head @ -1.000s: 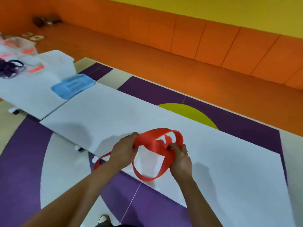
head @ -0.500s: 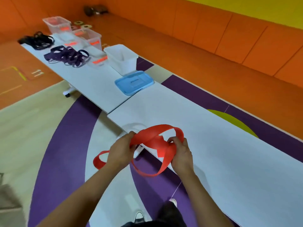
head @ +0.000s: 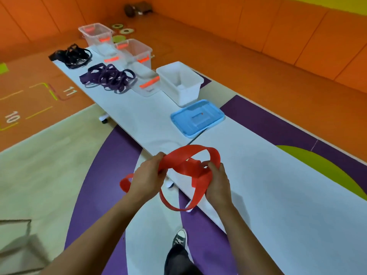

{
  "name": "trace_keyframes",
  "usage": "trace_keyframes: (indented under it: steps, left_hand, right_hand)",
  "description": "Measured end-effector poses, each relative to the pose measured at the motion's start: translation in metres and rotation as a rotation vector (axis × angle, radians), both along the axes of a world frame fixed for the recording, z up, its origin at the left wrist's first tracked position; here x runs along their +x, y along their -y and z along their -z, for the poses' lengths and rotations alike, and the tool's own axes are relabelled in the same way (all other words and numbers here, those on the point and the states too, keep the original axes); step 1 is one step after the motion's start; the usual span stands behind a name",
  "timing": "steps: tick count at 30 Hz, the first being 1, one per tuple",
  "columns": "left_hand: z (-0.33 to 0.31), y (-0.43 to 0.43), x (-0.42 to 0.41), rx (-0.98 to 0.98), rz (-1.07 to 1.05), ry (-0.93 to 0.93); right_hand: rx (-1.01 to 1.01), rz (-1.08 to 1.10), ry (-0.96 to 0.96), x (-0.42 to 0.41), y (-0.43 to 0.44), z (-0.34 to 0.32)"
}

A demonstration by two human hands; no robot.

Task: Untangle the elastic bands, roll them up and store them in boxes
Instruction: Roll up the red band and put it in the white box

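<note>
A red elastic band (head: 186,165) is held in loose loops over the near edge of the white table (head: 268,185). My left hand (head: 148,178) grips its left side, and a loop sticks out behind the wrist. My right hand (head: 217,180) pinches the bunched right side, from which one loop hangs below the table edge. Farther back on the table lie a purple tangle of bands (head: 108,78) and a black tangle (head: 72,55). An open white box (head: 180,83) stands beside its blue lid (head: 197,118). Two clear boxes (head: 137,51) with orange clips stand behind.
Clear lids (head: 147,85) lie between the purple bands and the boxes. The tables stand on castors on a purple, cream and orange floor. My foot in a dark sneaker (head: 179,238) is by the table edge. Orange padded walls run along the back.
The view has swung left and down, bringing the boxes and dark band piles into sight. Both hands keep holding the red band and have shifted toward the table's near edge.
</note>
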State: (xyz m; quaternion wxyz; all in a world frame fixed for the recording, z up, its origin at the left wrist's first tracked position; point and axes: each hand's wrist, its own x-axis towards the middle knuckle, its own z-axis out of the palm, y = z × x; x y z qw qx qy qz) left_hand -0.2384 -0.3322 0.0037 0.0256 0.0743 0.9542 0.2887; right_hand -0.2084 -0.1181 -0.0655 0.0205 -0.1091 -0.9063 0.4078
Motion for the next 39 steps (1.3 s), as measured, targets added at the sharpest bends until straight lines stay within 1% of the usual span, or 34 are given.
trace_keyframes:
  steps: [3,5,8,11,17,22,24,27,28,29,33,36,39]
  left_hand:
    - [-0.013,0.017,-0.056,-0.076,0.068,-0.007]
    - [-0.018,0.027,-0.090,-0.121,0.081,-0.016]
    - [-0.019,0.037,-0.134,-0.126,0.088,-0.026]
    - [-0.013,0.040,-0.176,-0.139,0.143,-0.007]
    - [0.014,0.056,-0.262,-0.152,0.325,0.017]
    - [0.025,0.076,-0.339,-0.200,0.571,0.085]
    - [0.029,0.086,-0.364,-0.237,0.649,0.090]
    - [0.034,0.094,-0.392,-0.252,0.758,0.107]
    - [0.035,0.096,-0.399,-0.246,0.790,0.116]
    - [0.036,0.097,-0.404,-0.230,0.813,0.125]
    - [0.034,0.102,-0.421,-0.137,0.830,0.180]
    - [0.031,0.110,-0.431,-0.053,0.819,0.196]
    - [0.031,0.116,-0.432,-0.042,0.752,0.162]
  right_hand:
    - [-0.037,0.071,0.015,-0.050,0.013,-0.008]
    - [-0.015,0.086,0.009,-0.076,0.023,-0.015]
    - [-0.004,0.102,-0.012,-0.104,0.033,-0.020]
    - [0.016,0.153,-0.008,-0.130,0.034,-0.023]
    - [0.022,0.266,0.023,-0.174,0.050,-0.014]
    - [0.036,0.463,0.041,-0.213,0.084,-0.004]
    - [0.088,0.517,0.059,-0.226,0.099,0.000]
    - [0.303,0.551,0.110,-0.235,0.111,0.005]
    - [0.339,0.562,0.128,-0.237,0.114,0.003]
    - [0.328,0.567,0.148,-0.238,0.118,-0.002]
    - [0.121,0.532,0.158,-0.234,0.125,-0.019]
    - [0.063,0.429,0.184,-0.231,0.121,-0.023]
    - [0.023,0.357,0.229,-0.234,0.114,-0.022]
